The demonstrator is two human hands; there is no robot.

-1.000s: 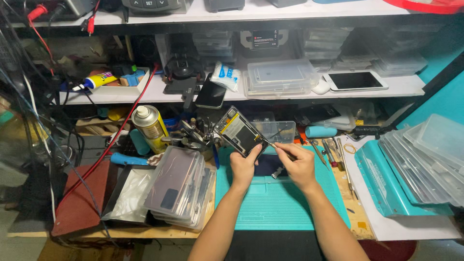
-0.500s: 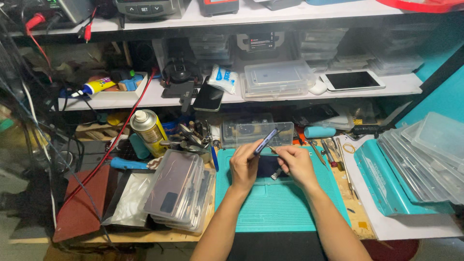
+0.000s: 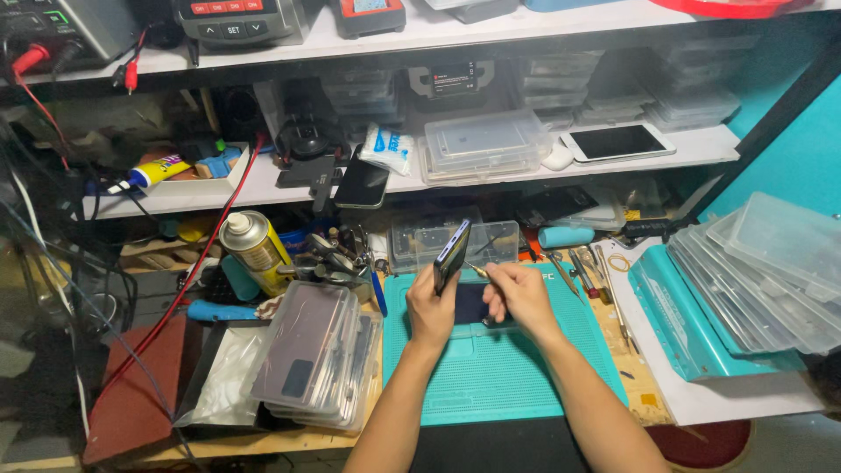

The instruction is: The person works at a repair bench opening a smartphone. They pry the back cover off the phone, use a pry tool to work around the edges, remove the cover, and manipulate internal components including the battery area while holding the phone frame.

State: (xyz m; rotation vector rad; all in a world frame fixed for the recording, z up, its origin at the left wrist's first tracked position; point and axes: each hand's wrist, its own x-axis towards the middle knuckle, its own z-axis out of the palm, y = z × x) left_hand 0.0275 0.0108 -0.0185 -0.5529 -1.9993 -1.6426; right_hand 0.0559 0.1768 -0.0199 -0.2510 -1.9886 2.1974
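**Phone held on edge over the mat**

The left hand (image 3: 431,308) grips a dark phone (image 3: 452,255), tilted up on its edge above the teal mat (image 3: 491,372). The right hand (image 3: 519,296) is closed around a thin tool (image 3: 477,271), its tip just beside the phone's lower edge (whether it touches is too small to tell). Behind the hands sits a clear box (image 3: 420,241). Left of the mat lies a stack of clear cases (image 3: 311,355), with a yellow spray can (image 3: 254,250) further back.
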